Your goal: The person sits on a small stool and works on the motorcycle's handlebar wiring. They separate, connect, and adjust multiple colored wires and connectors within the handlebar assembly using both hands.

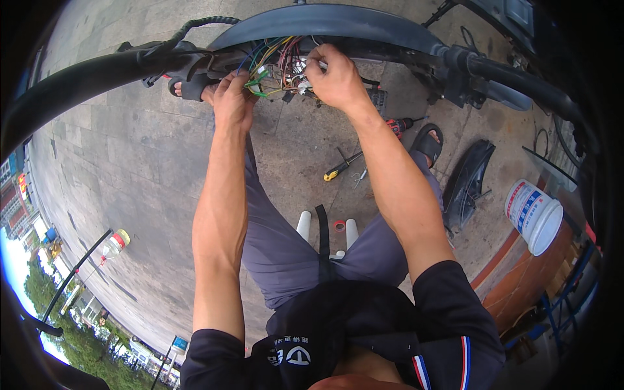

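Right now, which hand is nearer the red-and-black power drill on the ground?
Right. Right hand: right side of the multicoloured wire bundle, up-left of the drill in the picture. Left hand: the bundle's left side, farther off.

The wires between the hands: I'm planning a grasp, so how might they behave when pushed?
The wires look thin and curved, so they would probably flop. Bunched and crossing between left hand and right hand, they may snag.

Wires [286, 58] — upper ends hidden by cover [325, 21]
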{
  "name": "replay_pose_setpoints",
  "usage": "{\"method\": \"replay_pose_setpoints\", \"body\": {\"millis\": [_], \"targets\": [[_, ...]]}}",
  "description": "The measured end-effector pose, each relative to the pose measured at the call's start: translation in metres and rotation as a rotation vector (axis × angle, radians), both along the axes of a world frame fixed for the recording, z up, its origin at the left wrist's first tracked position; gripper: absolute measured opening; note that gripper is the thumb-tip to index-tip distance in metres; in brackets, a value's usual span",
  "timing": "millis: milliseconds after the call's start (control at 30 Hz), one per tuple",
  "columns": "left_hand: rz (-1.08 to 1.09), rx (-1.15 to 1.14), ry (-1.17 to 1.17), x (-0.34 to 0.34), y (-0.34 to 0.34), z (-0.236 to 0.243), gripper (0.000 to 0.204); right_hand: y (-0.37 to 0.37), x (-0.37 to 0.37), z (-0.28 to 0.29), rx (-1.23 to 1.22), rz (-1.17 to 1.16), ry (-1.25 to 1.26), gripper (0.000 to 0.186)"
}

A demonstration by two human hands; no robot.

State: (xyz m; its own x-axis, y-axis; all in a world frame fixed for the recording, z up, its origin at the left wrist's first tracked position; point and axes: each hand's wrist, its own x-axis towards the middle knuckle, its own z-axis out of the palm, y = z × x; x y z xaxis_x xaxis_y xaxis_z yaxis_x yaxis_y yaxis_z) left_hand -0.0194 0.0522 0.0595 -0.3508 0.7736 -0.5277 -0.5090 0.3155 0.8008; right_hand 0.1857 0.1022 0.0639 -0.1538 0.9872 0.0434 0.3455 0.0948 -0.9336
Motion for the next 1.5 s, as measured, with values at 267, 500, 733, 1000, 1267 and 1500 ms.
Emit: {"method": "replay_pose_setpoints", "body": {"millis": [267,500,733,1000,1267,1500], "targets": [[-0.038,0.023,0.005,0.001,-0.007,0.002,0.018,-0.004,0.018,0.016,-0.136,0.245,-0.069,0.019],[-0.036,0.042,0.069,0.013,0.006,0.004,0.027,-0.004,0.014,0.008,-0.201,0.230,-0.051,0.029],[-0.134,0.311,1.616,0.044,-0.001,0.035,0.036,-0.003,0.011,0.008,-0.120,0.168,0.012,0.033],[-0.594,0.290,1.942,0.066,0.003,0.047,0.017,-0.005,0.008,0.014,-0.096,0.153,0.067,0.029],[-0.360,0.297,1.366,0.043,0.009,0.020,0.018,0.009,0.034,0.014,-0.387,0.189,0.404,0.035],[-0.318,0.317,1.266,0.036,0.012,0.009,0.019,0.011,0.050,0.027,-0.445,0.121,0.540,0.020]]}}
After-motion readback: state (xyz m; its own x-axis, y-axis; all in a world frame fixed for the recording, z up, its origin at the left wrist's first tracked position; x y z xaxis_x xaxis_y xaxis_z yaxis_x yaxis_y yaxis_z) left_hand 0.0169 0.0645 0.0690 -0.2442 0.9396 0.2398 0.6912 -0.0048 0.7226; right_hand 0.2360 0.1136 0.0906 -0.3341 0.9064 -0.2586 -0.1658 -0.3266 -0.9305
